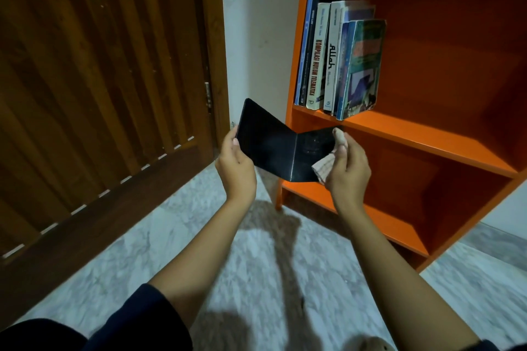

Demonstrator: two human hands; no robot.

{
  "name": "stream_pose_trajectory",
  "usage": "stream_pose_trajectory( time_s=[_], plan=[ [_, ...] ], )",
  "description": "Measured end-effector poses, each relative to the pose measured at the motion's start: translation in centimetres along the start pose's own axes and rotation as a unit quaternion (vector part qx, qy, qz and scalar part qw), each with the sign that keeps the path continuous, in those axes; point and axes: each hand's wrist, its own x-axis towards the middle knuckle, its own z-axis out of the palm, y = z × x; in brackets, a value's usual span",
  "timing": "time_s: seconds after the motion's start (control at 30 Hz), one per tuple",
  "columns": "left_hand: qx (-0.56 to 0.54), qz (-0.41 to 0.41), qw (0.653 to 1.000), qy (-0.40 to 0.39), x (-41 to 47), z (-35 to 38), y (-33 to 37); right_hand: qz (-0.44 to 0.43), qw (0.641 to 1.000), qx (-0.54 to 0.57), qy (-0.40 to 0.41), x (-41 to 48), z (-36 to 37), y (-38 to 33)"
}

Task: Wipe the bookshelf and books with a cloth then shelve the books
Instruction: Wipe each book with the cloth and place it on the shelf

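Left hand (236,161) grips the left cover of a thin black book (281,148), held splayed open in the air just near of the orange wooden bookshelf (405,134); right hand (346,162) is closed on a bunched pale cloth (323,167), pressing it to the right cover. Risk: one-edge support lets wiping pressure fold or drop the book (six upright shelved books (338,57) lean unsupported and may topple if bumped)
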Motion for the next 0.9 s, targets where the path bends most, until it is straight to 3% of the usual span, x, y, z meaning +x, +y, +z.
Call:
stream_pose_trajectory(
  time_s=[0.13,0.27,0.4,0.57,0.7,0.77,0.9],
  plan=[
    [-0.043,-0.009,0.999,-0.007,-0.6,0.0,-0.1,0.067,0.996,0.045,-0.029,-0.1,0.4,0.7],
    [-0.08,-0.055,0.993,-0.062,-0.5,-0.7,-1.3,0.118,0.99,0.056,-0.062,0.7,-0.2,1.0],
    [-0.094,-0.087,0.97,-0.206,1.0,-1.9,-2.1,0.126,0.987,0.072,-0.065,1.5,-1.5,0.9],
    [-0.017,-0.11,0.924,-0.365,3.6,-3.3,-1.0,0.085,0.982,0.105,-0.131,1.6,-2.7,1.7],
    [0.054,-0.173,0.853,-0.489,4.4,-3.3,0.4,0.076,0.979,0.11,-0.152,1.2,-2.8,2.6],
    [0.085,-0.204,0.832,-0.509,4.3,-3.1,0.5,0.081,0.978,0.118,-0.154,1.0,-2.7,2.9],
    [0.115,-0.204,0.847,-0.477,3.7,-2.8,0.1,0.091,0.981,0.083,-0.151,0.4,-2.5,3.4]
  ],
)
